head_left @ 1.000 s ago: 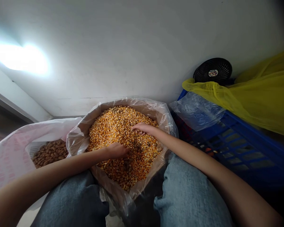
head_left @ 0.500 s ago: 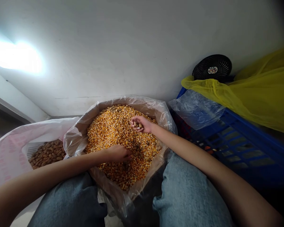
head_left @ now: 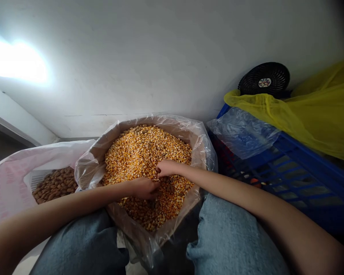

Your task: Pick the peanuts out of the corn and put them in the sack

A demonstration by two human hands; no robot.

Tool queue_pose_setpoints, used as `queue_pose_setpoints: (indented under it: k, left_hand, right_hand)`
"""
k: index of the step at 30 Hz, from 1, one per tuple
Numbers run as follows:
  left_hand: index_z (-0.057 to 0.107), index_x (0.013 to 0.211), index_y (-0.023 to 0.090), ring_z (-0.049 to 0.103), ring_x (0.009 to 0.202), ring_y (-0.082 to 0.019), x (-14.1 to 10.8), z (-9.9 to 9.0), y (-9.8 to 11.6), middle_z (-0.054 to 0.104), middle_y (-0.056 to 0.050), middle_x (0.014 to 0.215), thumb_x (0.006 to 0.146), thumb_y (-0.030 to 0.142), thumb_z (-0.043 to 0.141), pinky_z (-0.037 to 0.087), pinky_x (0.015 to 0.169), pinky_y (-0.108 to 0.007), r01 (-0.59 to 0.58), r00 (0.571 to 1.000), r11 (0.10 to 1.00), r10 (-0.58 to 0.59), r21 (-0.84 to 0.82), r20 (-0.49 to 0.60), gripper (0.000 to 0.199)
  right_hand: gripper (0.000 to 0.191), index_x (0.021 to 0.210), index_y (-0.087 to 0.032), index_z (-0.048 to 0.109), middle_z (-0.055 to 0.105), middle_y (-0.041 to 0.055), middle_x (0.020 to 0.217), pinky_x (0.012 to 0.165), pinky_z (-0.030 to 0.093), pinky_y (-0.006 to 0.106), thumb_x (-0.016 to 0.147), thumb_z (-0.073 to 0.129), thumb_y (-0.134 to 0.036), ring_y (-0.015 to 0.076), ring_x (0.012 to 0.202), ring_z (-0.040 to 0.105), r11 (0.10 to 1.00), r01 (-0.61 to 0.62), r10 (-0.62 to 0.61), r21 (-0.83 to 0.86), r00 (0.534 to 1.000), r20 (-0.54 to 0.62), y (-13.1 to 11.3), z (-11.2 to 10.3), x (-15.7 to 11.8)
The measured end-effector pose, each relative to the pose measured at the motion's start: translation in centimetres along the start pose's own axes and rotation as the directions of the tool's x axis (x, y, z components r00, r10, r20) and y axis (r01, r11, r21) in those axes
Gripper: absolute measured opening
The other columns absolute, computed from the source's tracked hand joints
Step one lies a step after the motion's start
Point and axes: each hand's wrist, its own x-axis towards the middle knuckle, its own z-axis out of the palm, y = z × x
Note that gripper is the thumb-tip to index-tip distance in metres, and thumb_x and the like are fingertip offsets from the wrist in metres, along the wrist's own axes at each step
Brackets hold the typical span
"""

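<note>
Yellow corn kernels (head_left: 137, 152) fill a large sack lined with clear plastic (head_left: 205, 147), which stands between my knees. A few tan, peanut-like pods (head_left: 143, 126) lie on the corn at the far side. My left hand (head_left: 145, 188) rests on the kernels with curled fingers; what is in them is hidden. Just beyond it and to the right, my right hand (head_left: 166, 168) is palm down, its bent fingertips at the corn. The peanuts seen in that palm earlier are hidden under the curled hand.
At the left stands a white and pink bag (head_left: 5, 191) with brown nuts (head_left: 55, 185) inside. A blue plastic crate (head_left: 298, 160) on the right carries yellow mesh (head_left: 318, 118), clear plastic film (head_left: 243, 131) and a black fan (head_left: 265, 80). A pale wall (head_left: 149, 68) rises behind the sack.
My right hand has turned from palm up, with peanuts showing, to palm down, and has come nearer to me and my left hand. The left hand has hardly moved.
</note>
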Motion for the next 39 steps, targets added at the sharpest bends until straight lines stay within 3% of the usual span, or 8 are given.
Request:
queue_pose_setpoints:
  k: [3, 6, 10, 16, 20, 28, 32, 39]
  left_hand:
    - [0.049, 0.073, 0.016, 0.047, 0.051, -0.010, 0.1, -0.5, -0.8, 0.053, 0.000, 0.060, 0.072, 0.026, 0.041, 0.035, 0.047, -0.020, 0.060, 0.998, 0.869, -0.065, -0.491, 0.006, 0.013]
    - [0.039, 0.058, 0.017, 0.027, 0.034, -0.006, -0.1, -1.1, -1.6, 0.033, 0.005, 0.042, 0.075, 0.030, 0.032, 0.023, 0.035, -0.019, 0.234, 0.971, 0.438, -0.145, -0.868, 0.189, 0.022]
    - [0.026, 0.050, 0.019, 0.015, 0.029, -0.004, -0.7, -1.9, -2.2, 0.021, 0.007, 0.036, 0.075, 0.038, 0.035, 0.010, 0.030, -0.019, 0.316, 0.947, -0.046, -0.048, -0.948, 0.318, 0.033]
    - [0.031, 0.058, 0.017, 0.013, 0.030, -0.003, -1.4, -3.1, -2.7, 0.025, 0.008, 0.042, 0.076, 0.032, 0.041, 0.008, 0.029, -0.016, 0.078, 0.989, -0.356, -0.091, -0.931, 0.118, 0.025]
    - [0.037, 0.063, 0.016, 0.015, 0.029, -0.002, -1.7, -3.1, -2.6, 0.032, 0.008, 0.046, 0.074, 0.029, 0.042, 0.009, 0.029, -0.017, 0.045, 0.988, -0.227, -0.135, -0.973, 0.077, 0.017]
    - [0.054, 0.084, 0.015, 0.041, 0.048, -0.005, -0.8, -1.7, -0.7, 0.051, 0.003, 0.061, 0.075, 0.030, 0.046, 0.031, 0.044, -0.017, 0.108, 0.994, 0.652, -0.075, -0.750, 0.078, 0.019]
    - [0.057, 0.089, 0.018, 0.053, 0.058, -0.013, -0.7, -0.7, 1.0, 0.062, -0.003, 0.070, 0.075, 0.027, 0.045, 0.035, 0.050, -0.022, -0.090, 0.996, 0.986, 0.093, -0.142, 0.014, 0.020]
    - [0.055, 0.083, 0.018, 0.052, 0.048, -0.014, -0.3, 3.1, 2.2, 0.061, -0.004, 0.061, 0.076, 0.018, 0.046, 0.032, 0.043, -0.023, -0.401, 0.913, 0.841, 0.400, 0.364, 0.082, 0.011]
  right_hand:
    - [0.027, 0.078, -0.016, 0.066, 0.065, 0.0081, 0.081, 0.053, 0.034, 0.022, 0.061, 0.057, -0.036, 0.0187, 0.072, 0.056, 0.998, -0.010, 0.012, -0.062, 1.000, 0.023, -0.3, 0.2, 0.1]
    - [0.028, 0.073, -0.016, 0.063, 0.062, 0.0045, 0.072, 0.049, 0.031, 0.021, 0.060, 0.060, -0.041, 0.0143, 0.063, 0.053, 0.999, -0.032, 0.033, -0.020, 0.999, 0.020, 0.8, -0.2, 0.4]
    - [0.034, 0.060, -0.014, 0.053, 0.046, -0.0032, 0.050, 0.042, 0.024, 0.019, 0.060, 0.060, -0.047, 0.0063, 0.045, 0.037, 0.923, -0.022, 0.042, 0.385, 0.998, -0.045, 2.7, -1.8, 0.0]
    - [0.027, 0.064, -0.015, 0.044, 0.041, -0.0059, 0.052, 0.032, 0.018, 0.014, 0.070, 0.052, -0.040, 0.0018, 0.037, 0.028, 0.175, 0.023, -0.041, 0.984, 0.999, -0.016, 2.7, -3.8, -1.7]
    - [0.013, 0.073, -0.016, 0.045, 0.047, -0.0041, 0.058, 0.029, 0.016, 0.011, 0.070, 0.050, -0.028, 0.0021, 0.038, 0.034, -0.194, 0.008, -0.120, 0.981, 0.992, -0.032, 2.8, -4.3, -1.9]
    - [0.028, 0.066, -0.017, 0.039, 0.044, -0.0042, 0.056, 0.029, 0.020, 0.009, 0.073, 0.047, -0.043, 0.0034, 0.041, 0.039, -0.474, 0.138, -0.081, 0.869, 0.977, -0.200, 3.7, -5.1, -2.3]
    - [0.027, 0.061, -0.016, 0.038, 0.041, -0.0047, 0.053, 0.028, 0.018, 0.010, 0.068, 0.054, -0.036, 0.0027, 0.039, 0.037, -0.314, 0.104, -0.081, 0.944, 0.987, -0.136, 3.4, -4.7, -1.9]
    - [0.020, 0.058, -0.014, 0.042, 0.039, -0.0054, 0.051, 0.028, 0.015, 0.012, 0.066, 0.051, -0.029, 0.0006, 0.033, 0.030, 0.403, -0.135, -0.164, 0.905, 0.963, 0.216, 1.8, -4.0, -2.1]
